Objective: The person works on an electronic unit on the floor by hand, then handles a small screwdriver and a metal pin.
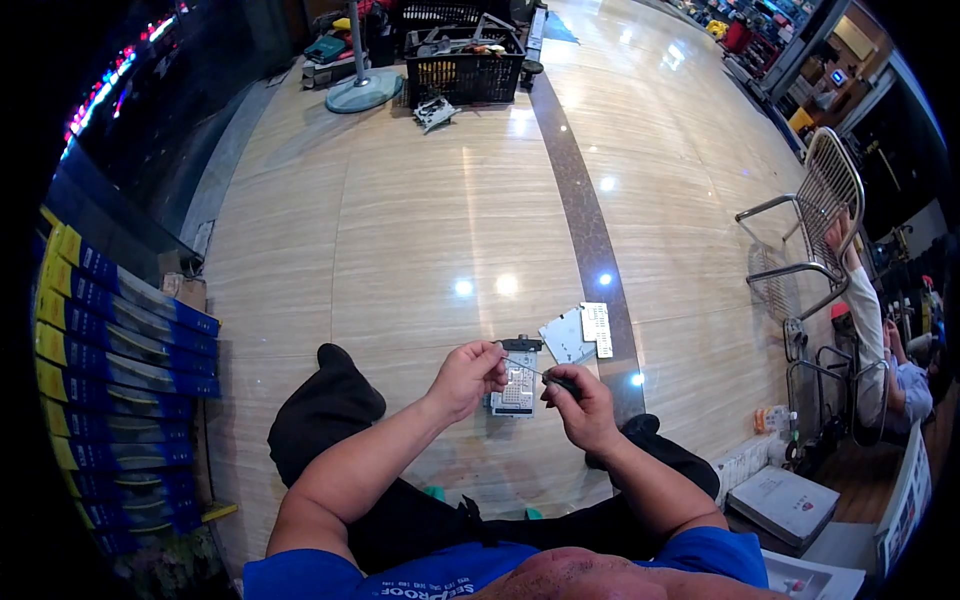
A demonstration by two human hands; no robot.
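My right hand (pixel 583 408) is closed round the dark handle of a screwdriver (pixel 524 367). Its thin shaft points left, and the fingers of my left hand (pixel 468 378) are pinched at the tip; whether a small part sits there too, I cannot tell. Below both hands, a metal electronic unit (pixel 513 392) with a black end piece lies on the floor, partly hidden by my left fingers. Just beyond my right hand are a flat grey metal plate (pixel 567 337) and a narrower white slotted plate (pixel 596 330), touching or overlapping.
Blue and yellow boxes (pixel 130 400) are stacked at the left. Far ahead stand a black crate (pixel 465 78) of tools and a round stand base (pixel 362 92). A metal chair (pixel 825 205) and another person (pixel 905 385) are at the right, near a white box (pixel 783 503).
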